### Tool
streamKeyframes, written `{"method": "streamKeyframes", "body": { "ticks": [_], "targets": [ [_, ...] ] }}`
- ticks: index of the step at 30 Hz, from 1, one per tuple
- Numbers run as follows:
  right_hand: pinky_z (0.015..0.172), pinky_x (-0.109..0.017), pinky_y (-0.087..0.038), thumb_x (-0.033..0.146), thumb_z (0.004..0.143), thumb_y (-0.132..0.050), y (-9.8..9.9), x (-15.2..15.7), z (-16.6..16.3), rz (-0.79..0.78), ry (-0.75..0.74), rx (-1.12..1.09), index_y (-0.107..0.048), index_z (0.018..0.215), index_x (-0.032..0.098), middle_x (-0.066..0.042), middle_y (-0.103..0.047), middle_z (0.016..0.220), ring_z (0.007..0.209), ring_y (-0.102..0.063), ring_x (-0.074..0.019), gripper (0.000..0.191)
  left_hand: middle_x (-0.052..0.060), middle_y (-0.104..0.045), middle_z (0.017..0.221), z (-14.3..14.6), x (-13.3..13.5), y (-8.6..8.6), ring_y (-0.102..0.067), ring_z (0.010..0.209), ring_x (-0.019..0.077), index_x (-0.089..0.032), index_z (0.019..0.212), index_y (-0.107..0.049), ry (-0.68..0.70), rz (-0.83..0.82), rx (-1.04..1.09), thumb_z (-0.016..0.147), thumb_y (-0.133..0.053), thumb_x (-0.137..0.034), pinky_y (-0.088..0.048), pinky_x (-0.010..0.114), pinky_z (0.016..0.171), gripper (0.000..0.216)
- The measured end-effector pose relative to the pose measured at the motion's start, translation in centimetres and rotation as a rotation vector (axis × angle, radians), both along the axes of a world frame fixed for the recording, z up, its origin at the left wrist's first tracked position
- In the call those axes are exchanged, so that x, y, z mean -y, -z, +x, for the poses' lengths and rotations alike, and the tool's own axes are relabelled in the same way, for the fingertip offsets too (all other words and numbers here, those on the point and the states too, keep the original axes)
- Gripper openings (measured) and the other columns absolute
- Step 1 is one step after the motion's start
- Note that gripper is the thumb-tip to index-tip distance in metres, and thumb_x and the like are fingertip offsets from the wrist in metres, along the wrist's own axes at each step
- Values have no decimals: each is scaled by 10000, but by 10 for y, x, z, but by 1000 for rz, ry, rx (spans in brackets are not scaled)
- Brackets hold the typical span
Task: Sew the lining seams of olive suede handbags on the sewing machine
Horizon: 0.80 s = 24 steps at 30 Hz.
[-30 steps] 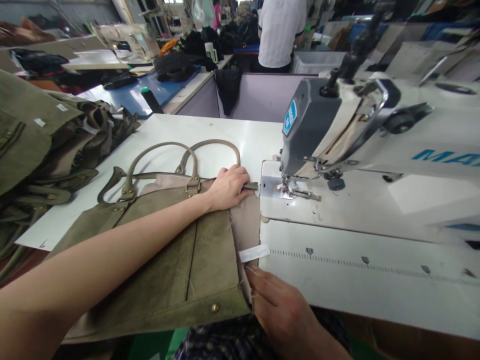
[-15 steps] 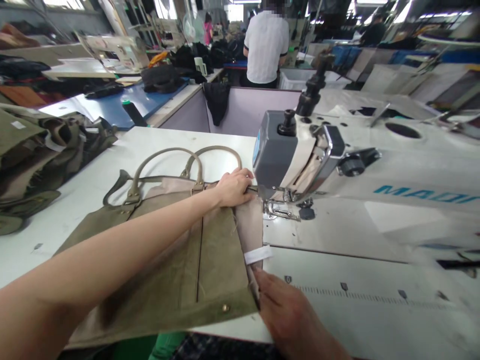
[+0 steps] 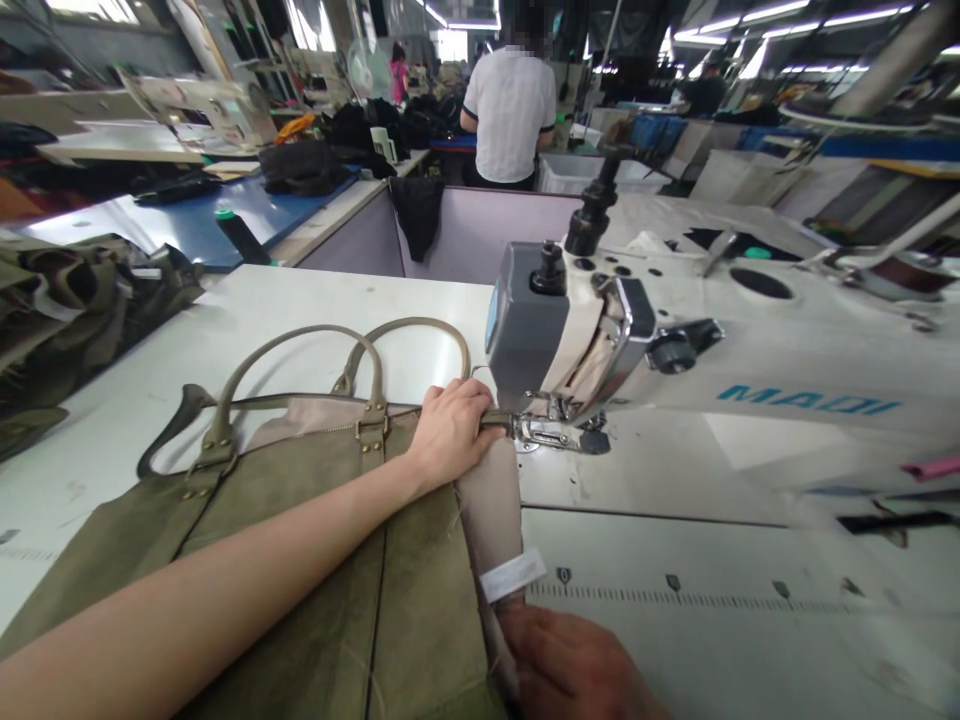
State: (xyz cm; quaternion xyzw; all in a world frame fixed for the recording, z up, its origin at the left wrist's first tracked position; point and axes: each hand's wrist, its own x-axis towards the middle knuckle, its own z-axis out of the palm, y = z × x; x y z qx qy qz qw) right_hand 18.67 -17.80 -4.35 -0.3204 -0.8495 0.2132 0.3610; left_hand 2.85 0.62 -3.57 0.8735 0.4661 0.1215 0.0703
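Olive bag [image 3: 424,600] under my left hand [image 3: 452,428], clamped on corner strip [image 3: 496,420]. Strip, second ago short of presser foot [image 3: 544,436] just right, now reaches it: corner at sewing spot. Right hand [image 3: 574,660] nearer me, at side lining [image 3: 491,500]; can't tell pinch.

The bag [image 3: 427,600] is olive green, its lining [image 3: 491,500] pinkish beige, its tag [image 3: 514,576] white. The sewing machine [image 3: 675,365] is off-white and grey (its lettering [image 3: 806,402] blue); the white tabletop [image 3: 300,293] bears a scale [image 3: 622,595] of dark ticks.
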Motion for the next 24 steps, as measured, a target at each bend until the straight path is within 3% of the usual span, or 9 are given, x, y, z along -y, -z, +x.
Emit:
{"method": "streamKeyframes", "body": {
  "ticks": [4,8,15,19,24],
  "targets": [
    [795,-197,-586,186,1059,-281,-3,0,5,-49,15,-30,-611,1089,136,-97,-724,837,843,-716,-173,335,100,-647,978,1,8,3,-567,987,290,-197,896,-627,-41,24,9,911,-535,-331,-428,432,801,163],
    [852,-257,-588,118,1009,-316,0,-4,13,16,37,22,-629,1072,156,-130,-721,971,977,-698,-203,321,108,-639,1006,6,-5,7,-564,1002,300,-189,893,-616,-50,39,31,874,-551,-296,-427,437,813,126],
    [965,-351,-545,63,940,-385,0,-15,0,15,48,67,-661,1029,89,-188,-689,1049,1036,-657,-245,291,73,-638,1088,7,-42,7,-548,1087,285,-208,935,-659,128,60,49,803,-543,-219,-367,458,1001,177],
    [945,-356,-561,46,919,-389,-1,-21,-7,37,119,51,-657,1090,110,-171,-686,1062,1038,-651,-246,324,76,-658,1049,15,-61,8,-567,1072,288,-211,957,-673,198,56,11,769,-534,-175,-375,445,1011,236],
    [927,-363,-572,59,931,-379,0,-22,-7,55,166,46,-650,1104,133,-149,-691,1012,989,-659,-238,330,95,-671,953,26,-67,10,-607,991,291,-178,832,-662,207,39,-16,705,-571,-129,-426,402,944,163]
  ]
}}
